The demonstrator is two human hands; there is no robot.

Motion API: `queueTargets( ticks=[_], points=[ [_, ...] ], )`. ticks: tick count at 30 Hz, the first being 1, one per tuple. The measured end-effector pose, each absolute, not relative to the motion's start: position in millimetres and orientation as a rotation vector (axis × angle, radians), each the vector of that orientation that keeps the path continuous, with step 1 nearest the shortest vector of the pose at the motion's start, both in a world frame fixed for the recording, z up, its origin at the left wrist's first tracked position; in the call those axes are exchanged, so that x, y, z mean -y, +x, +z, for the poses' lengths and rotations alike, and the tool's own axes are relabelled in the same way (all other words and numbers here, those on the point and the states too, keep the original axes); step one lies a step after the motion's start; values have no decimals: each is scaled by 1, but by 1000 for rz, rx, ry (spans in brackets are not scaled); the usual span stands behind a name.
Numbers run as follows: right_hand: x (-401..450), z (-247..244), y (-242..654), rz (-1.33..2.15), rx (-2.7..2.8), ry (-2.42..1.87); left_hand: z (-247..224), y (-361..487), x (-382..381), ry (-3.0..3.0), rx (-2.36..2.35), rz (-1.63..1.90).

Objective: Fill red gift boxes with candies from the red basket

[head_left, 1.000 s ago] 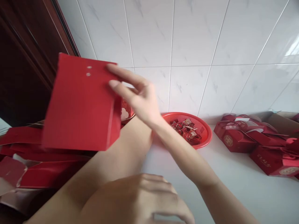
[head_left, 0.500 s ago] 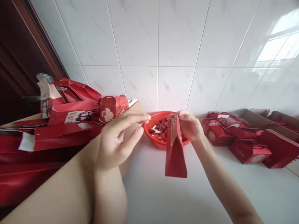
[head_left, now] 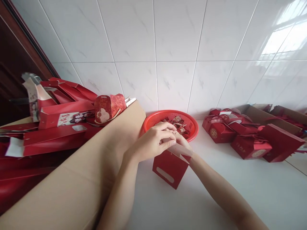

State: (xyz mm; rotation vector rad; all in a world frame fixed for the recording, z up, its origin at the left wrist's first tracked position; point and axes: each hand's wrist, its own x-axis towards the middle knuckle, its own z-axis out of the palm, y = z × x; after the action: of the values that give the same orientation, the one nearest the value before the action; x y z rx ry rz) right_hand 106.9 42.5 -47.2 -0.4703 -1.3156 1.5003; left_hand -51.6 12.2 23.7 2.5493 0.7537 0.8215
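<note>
A red paper gift box is tilted over the white tabletop, its top edge spread and a pale cut-out strip on its side. My left hand is closed at the box's far upper edge, fingertips bent over the rim. My right hand grips the same upper edge from the far side, partly hidden by my left fingers. Just behind both hands stands a red plastic basket holding wrapped sweets. How the fingertips sit inside the box's top cannot be made out.
At the left, a large cardboard carton holds several red boxes and a patterned box. Finished-looking red boxes stand on the right beside an open carton. A tiled wall rises behind.
My left hand has moved right from beside the basket onto the box's top. The box has turned, its broad side now showing, and sits slightly lower. The view has shifted slightly.
</note>
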Motion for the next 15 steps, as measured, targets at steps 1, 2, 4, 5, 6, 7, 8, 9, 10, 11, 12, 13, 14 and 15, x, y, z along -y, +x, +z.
queueTargets(
  ticks=[1, 2, 4, 5, 6, 7, 8, 9, 10, 11, 12, 13, 14, 15],
  points=[
    [-44, -48, 111, 1544, 1327, -477, 24, -52, -13, 2560, -780, 804],
    [-46, -48, 116, 1599, 1329, -481, 25, -53, -13, 2573, -808, 789],
    [-51, -47, 130, 1639, 1325, -501, 27, -55, -14, 2596, -877, 746],
    [-54, -46, 138, 1620, 1319, -519, 28, -56, -14, 2594, -919, 724],
    [-58, -44, 146, 1586, 1304, -544, 29, -58, -15, 2581, -961, 705],
    [-62, -42, 155, 1539, 1280, -576, 29, -59, -15, 2558, -1004, 691],
    [-66, -40, 164, 1479, 1247, -609, 30, -60, -16, 2528, -1044, 676],
    [-71, -37, 172, 1415, 1207, -643, 30, -61, -17, 2497, -1076, 658],
    [-75, -35, 181, 1352, 1170, -671, 30, -61, -18, 2472, -1102, 636],
    [-79, -33, 188, 1292, 1136, -694, 30, -62, -19, 2453, -1124, 611],
    [-83, -32, 194, 1240, 1108, -715, 30, -62, -21, 2433, -1143, 586],
    [-87, -31, 199, 1197, 1089, -735, 30, -62, -22, 2412, -1158, 560],
    [-90, -31, 203, 1163, 1076, -758, 29, -62, -23, 2391, -1171, 535],
    [-93, -31, 205, 1136, 1071, -785, 29, -61, -25, 2371, -1181, 514]
  ],
)
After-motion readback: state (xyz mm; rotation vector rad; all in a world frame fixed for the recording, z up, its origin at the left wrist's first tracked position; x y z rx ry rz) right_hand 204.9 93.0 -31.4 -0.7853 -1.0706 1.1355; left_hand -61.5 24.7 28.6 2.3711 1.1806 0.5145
